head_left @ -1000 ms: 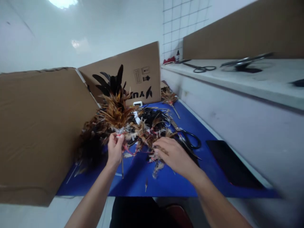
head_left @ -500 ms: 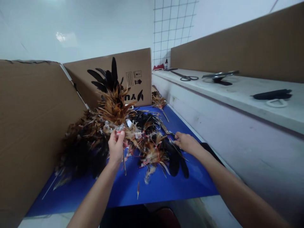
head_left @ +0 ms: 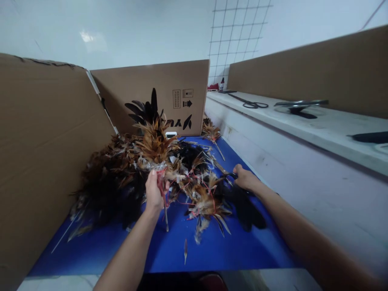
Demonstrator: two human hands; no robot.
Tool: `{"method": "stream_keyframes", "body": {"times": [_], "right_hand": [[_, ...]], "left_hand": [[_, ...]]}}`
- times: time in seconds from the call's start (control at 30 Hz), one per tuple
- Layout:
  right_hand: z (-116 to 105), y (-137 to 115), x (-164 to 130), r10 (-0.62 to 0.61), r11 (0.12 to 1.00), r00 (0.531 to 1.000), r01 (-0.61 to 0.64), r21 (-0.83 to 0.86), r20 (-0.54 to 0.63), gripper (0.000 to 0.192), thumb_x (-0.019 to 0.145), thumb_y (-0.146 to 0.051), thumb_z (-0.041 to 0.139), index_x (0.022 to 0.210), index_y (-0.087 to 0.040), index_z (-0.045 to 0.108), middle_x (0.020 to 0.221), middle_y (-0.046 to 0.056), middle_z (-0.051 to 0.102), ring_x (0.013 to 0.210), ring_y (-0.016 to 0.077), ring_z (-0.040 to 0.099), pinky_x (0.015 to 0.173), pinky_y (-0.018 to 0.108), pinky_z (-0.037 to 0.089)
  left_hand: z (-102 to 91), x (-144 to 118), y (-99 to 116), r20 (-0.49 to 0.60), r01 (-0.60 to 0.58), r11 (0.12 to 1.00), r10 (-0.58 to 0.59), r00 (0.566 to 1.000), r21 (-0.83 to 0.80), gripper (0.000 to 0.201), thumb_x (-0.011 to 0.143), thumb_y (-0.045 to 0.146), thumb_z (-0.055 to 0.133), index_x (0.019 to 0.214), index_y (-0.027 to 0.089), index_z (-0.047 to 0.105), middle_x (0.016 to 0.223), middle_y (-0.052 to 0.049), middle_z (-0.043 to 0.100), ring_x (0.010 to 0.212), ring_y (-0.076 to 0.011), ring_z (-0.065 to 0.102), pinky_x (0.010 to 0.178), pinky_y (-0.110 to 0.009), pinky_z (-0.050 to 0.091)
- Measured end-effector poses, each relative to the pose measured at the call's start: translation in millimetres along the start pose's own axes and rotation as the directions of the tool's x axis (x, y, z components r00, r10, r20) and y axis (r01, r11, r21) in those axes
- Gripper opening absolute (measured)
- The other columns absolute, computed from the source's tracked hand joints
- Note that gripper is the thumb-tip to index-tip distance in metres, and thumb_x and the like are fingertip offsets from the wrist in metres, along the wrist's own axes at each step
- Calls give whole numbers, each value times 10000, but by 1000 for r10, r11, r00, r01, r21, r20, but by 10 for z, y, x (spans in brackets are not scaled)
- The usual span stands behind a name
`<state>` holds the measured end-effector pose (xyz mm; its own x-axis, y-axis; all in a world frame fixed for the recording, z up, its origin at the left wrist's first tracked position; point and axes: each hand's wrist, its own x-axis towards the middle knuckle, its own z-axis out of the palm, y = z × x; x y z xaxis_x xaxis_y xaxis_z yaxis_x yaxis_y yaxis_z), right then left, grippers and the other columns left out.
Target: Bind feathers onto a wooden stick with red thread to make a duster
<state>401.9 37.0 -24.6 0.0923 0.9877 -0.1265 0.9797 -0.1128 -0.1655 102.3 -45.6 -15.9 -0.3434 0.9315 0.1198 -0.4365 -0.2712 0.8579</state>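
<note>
My left hand (head_left: 155, 192) is closed around the base of an upright feather bundle (head_left: 155, 141), brown feathers below and long black ones on top. Red string is wound at its base, and a thin stick points down beneath my fingers. On the right, my right hand (head_left: 245, 178) is closed on the black handles of what look like scissors (head_left: 229, 175), low over the feathers. Between my hands lies a loose heap of brown and pale feathers (head_left: 203, 198) tangled with red string. Long black feathers (head_left: 247, 208) lie under my right wrist.
A dark feather pile (head_left: 106, 190) fills the left of the blue table (head_left: 169, 254). Cardboard panels (head_left: 118, 93) stand behind and left. Another feather bundle (head_left: 211, 131) lies at the back. On the white ledge (head_left: 273, 121) are large scissors (head_left: 254, 104) and a phone-like object on a stand (head_left: 300, 104).
My view has shifted, so the scene sits differently. My right hand has lifted the scissors slightly off the black feathers. My left hand has turned around the bundle's base, showing more red string.
</note>
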Motion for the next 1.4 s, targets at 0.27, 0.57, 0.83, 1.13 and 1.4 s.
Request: {"method": "stream_keyframes", "body": {"times": [0.27,0.57,0.83,1.13,1.4], "right_hand": [[-198,-59,39,45,999,991,-44,7,-123,325,736,-156,462,1057,-180,505,821,82,642,754,208,612,600,252,387],[-387,-185,-178,41,992,923,7,124,-383,476,705,-197,486,1178,-175,445,909,109,597,826,242,577,708,303,409],[-534,-367,-198,-2,893,708,320,318,-706,700,636,-208,597,1283,-189,332,1097,109,467,790,191,536,746,312,464],[-738,-592,-252,38,810,574,461,361,-818,715,625,-235,679,1278,-191,391,953,71,517,676,142,485,688,298,466],[-465,-578,-775,-158,649,823,503,571,-545,561,592,-440,694,1103,-248,562,756,-14,562,620,139,532,596,285,484]], "left_hand": [[-47,22,97,-46,88,994,-91,995,-65,265,745,415,546,911,234,445,596,87,496,357,-53,439,320,-158,242],[-49,12,81,35,92,990,-89,995,-104,347,717,408,573,988,264,411,589,91,491,399,-59,472,329,-132,258],[-105,23,38,77,109,985,-100,992,-132,345,723,331,575,1021,271,411,673,58,549,492,-77,523,346,-134,305],[-110,38,0,56,105,980,-97,994,-168,295,755,367,542,1004,287,406,602,71,497,455,-73,487,336,-129,293],[-91,-8,17,73,100,972,-86,994,-211,326,739,360,611,1005,281,438,626,61,510,461,-68,483,341,-125,298]]}}
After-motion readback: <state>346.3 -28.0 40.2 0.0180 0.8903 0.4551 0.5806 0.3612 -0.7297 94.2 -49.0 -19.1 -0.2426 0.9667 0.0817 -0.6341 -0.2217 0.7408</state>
